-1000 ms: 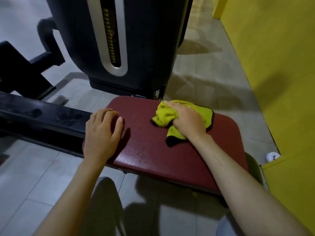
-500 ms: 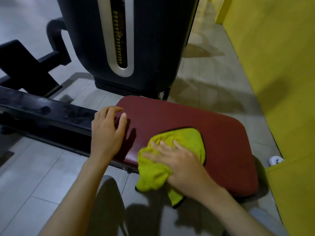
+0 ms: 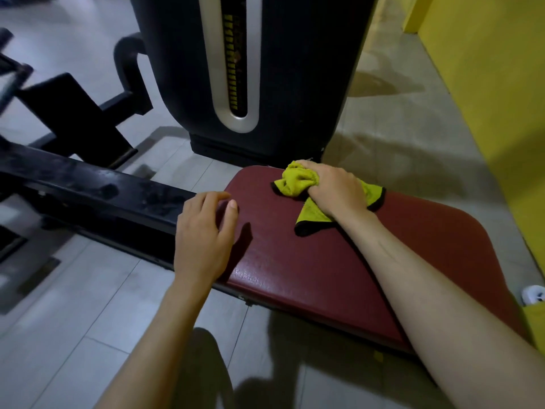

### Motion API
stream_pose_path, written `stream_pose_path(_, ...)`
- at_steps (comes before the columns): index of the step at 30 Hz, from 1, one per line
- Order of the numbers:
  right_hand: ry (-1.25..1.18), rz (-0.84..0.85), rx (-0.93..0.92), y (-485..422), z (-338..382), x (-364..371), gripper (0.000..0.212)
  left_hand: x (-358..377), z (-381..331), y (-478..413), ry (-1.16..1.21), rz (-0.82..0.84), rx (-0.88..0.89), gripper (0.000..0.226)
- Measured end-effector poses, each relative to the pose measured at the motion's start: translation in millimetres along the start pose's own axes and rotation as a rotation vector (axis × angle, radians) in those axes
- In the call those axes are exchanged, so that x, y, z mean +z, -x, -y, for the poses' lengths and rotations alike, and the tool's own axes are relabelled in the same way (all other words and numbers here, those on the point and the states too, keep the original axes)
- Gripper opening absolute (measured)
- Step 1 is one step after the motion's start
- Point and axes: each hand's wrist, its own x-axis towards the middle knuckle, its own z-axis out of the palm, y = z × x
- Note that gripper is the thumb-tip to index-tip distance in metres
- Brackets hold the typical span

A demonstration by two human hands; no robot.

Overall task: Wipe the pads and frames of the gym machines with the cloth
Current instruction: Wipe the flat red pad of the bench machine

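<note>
A dark red seat pad point(image 3: 324, 261) lies low in front of me, fixed to a black frame beam point(image 3: 88, 190) that runs off to the left. My right hand point(image 3: 333, 190) grips a bunched yellow-green cloth point(image 3: 298, 180) with black edging and presses it on the pad's far edge. My left hand point(image 3: 203, 231) rests on the pad's left end where it meets the beam, with the fingers curled over the edge and the thumb on top.
A tall black weight-stack housing point(image 3: 250, 69) with a silver slot stands right behind the pad. A yellow wall point(image 3: 495, 98) closes the right side. A small white object point(image 3: 533, 293) lies on the tiled floor by the wall. Black machine parts point(image 3: 73, 119) sit at left.
My right hand swept the cloth from the pad's near left edge back to the far edge and bunched it up. My left hand stayed at the pad's left end.
</note>
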Motion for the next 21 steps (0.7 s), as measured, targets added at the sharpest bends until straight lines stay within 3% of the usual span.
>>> stream_pose_path(3, 0.056, -0.017, -0.049, 13, 4, 4, 0.065, 0, 0, 1, 0.010, -0.023, -0.024, 0.031)
stream_pose_path(6, 0.016, 0.118, -0.142, 54, 11, 1, 0.072, -1, -3, 2, 0.038, -0.041, -0.038, 0.030)
stream_pose_path(10, -0.039, 0.247, -0.456, 132, 40, 0, 0.082, -5, -7, 1, 0.136, -0.056, -0.117, 0.023)
stream_pose_path(13, -0.019, 0.233, -0.608, 147, 43, 7, 0.080, -9, -7, 1, 0.240, -0.090, -0.179, 0.019)
stream_pose_path(18, -0.080, 0.161, -0.389, 68, 46, 16, 0.089, -4, -5, 6, 0.309, -0.180, -0.332, 0.020)
stream_pose_path(21, -0.097, 0.058, -0.204, 8, 51, 25, 0.079, 3, -3, 9, 0.271, -0.233, -0.332, 0.019)
